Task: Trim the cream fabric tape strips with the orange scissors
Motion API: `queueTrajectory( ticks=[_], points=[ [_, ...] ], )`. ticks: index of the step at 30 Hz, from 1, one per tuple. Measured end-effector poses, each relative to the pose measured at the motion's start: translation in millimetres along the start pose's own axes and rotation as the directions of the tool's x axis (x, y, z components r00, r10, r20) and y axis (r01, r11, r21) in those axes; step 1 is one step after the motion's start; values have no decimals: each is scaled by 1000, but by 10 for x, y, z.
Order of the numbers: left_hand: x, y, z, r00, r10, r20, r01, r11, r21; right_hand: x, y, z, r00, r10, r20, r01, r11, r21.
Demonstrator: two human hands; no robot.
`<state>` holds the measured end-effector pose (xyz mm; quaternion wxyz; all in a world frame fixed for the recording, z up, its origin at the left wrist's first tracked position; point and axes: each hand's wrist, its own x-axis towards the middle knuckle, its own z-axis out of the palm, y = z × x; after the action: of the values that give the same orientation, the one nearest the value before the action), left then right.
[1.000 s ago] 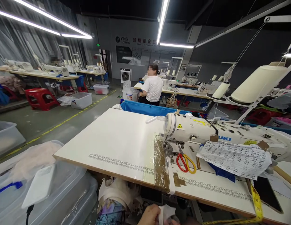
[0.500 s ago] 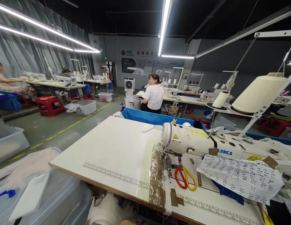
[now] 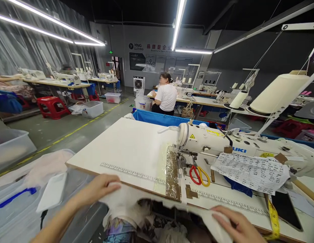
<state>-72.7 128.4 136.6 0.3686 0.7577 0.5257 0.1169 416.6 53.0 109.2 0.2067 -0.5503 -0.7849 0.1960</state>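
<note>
Head view: at the left, the corner of the white table [image 3: 126, 141] juts out beside a clear plastic bin [image 3: 83, 216], with a gap of dark floor beyond. The table's left part is a broad bare stretch; towards the right, the sewing machine [image 3: 206, 136] takes up the back, leaving only a narrow strip along the front edge.

The left hand [image 3: 108, 187] is at that edge, its fingers curled and pinched together on one end of a pale cloth [image 3: 128, 195]. The cloth stretches rightward just in front of the table edge and droops below it. Its other end is clamped between the fingers and thumb of the right hand [image 3: 230, 222], near the front edge under the machine.

The bin's lid is smooth and cloudy. The cloth is thin, soft and creased, with an uneven lower border. Glossy brown tape [image 3: 173, 175] wrinkles across the tabletop; scissors [image 3: 195, 166] with looped red and yellow handles lie beside it. Further right are crumpled handwritten paper [image 3: 250, 172] and a curling yellow tape measure [image 3: 273, 217].
</note>
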Motion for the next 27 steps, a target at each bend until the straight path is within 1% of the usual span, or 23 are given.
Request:
queueTrajectory(
  ticks=[1,2,3,4,5,6,7,8,9,10,12,14,16,17,19,21,22,24,25,27],
  points=[
    [72,-29,-117,993,60,-101,-53,996,74,65,74,-93,986,-78,-147,62,992,-113],
    [150,-60,-214,968,133,-212,-98,981,168,127,145,-162,943,-176,-282,106,964,-245],
    [230,-96,-288,923,214,-320,-126,953,275,181,211,-201,890,-257,-377,109,922,-372],
    [306,-140,-336,863,293,-411,-132,917,376,224,269,-209,835,-328,-442,90,873,-479],
    [376,-196,-356,804,360,-472,-125,880,458,254,321,-182,799,-375,-470,63,830,-554],
    [434,-267,-346,761,408,-504,-114,849,516,268,370,-124,784,-398,-477,41,799,-599],
    [478,-354,-310,740,436,-511,-105,827,553,267,418,-38,784,-409,-467,37,782,-622],
    [508,-456,-251,740,446,-504,-99,813,574,252,470,67,796,-415,-441,56,776,-629],
    [524,-571,-176,756,443,-482,-95,803,588,225,524,182,812,-421,-403,91,775,-625],
    [529,-691,-93,781,428,-454,-90,797,597,192,579,298,830,-422,-365,125,778,-616],
    [511,-906,72,831,372,-414,-56,797,602,118,673,497,858,-411,-310,161,787,-596],
    [452,-1015,214,857,305,-416,3,804,595,46,699,617,873,-394,-288,164,793,-586],
    [357,-966,340,857,245,-453,75,811,580,-16,627,661,892,-351,-286,129,803,-582],
    [306,-890,402,850,220,-479,110,815,569,-40,557,668,903,-314,-293,93,809,-581],
    [233,-686,526,825,171,-539,174,830,530,-68,381,687,922,-202,-331,-26,820,-572],
    [215,-495,653,827,139,-545,183,850,494,-77,214,736,917,-89,-389,-147,831,-537],
    [221,-424,716,834,117,-538,191,855,482,-80,150,769,911,-50,-410,-184,840,-511],
    [241,-344,825,847,59,-529,229,856,463,-89,74,836,910,-6,-415,-206,861,-466],
    [249,-333,867,847,27,-530,258,851,456,-95,61,863,912,-7,-410,-198,868,-455],
    [260,-349,916,839,-23,-543,312,839,446,-109,71,897,910,-51,-412,-157,877,-455]
  ],
)
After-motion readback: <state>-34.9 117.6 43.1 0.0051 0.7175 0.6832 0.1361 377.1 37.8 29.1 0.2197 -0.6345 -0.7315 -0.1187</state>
